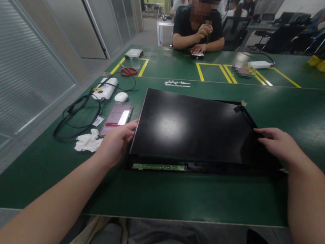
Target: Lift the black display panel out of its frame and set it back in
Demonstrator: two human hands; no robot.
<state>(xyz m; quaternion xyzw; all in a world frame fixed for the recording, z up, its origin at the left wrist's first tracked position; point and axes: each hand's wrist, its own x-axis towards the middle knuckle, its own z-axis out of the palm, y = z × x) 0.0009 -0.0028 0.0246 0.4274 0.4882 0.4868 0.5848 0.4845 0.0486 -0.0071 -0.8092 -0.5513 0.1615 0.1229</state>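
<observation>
A black, glossy display panel (185, 129) lies over a black frame (250, 117) on the green table. The panel looks slightly shifted against the frame, whose rail shows at the far right corner. Along the near edge, a green circuit strip (158, 166) is exposed. My left hand (116, 141) is closed on the panel's left edge, some fingers hidden behind it. At the opposite side, my right hand (278, 143) has its thumb and fingers closed at the right edge; its other fingers are partly hidden.
Left of the panel are a phone (117, 119), crumpled tissue (88, 141), a white mouse-like object (121, 97), a white power strip (105, 88) with black cable and red-handled scissors (128, 72). White strips (177, 84) lie beyond. Across the table (186, 207) sits a person (199, 29).
</observation>
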